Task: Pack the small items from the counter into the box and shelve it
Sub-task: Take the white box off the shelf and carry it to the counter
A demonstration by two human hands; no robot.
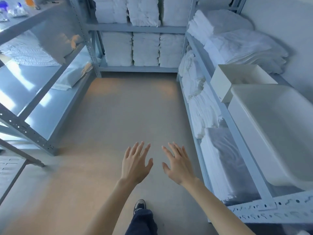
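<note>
My left hand (135,162) and my right hand (179,164) are stretched out side by side over the floor, fingers spread and straight, holding nothing. A small white open box (221,82) stands on the right shelf, well above and to the right of my hands. A larger white tub (250,122) sits just in front of it on the same shelf. Several small items (11,10), blue-capped and clear, lie on the top-left shelf surface, far from both hands.
Grey metal shelving (243,150) lines the left, back and right sides, stacked with folded white linen (145,48). Beige floor (128,107) stretches between the racks. My foot (139,205) and dark trouser leg show at the bottom.
</note>
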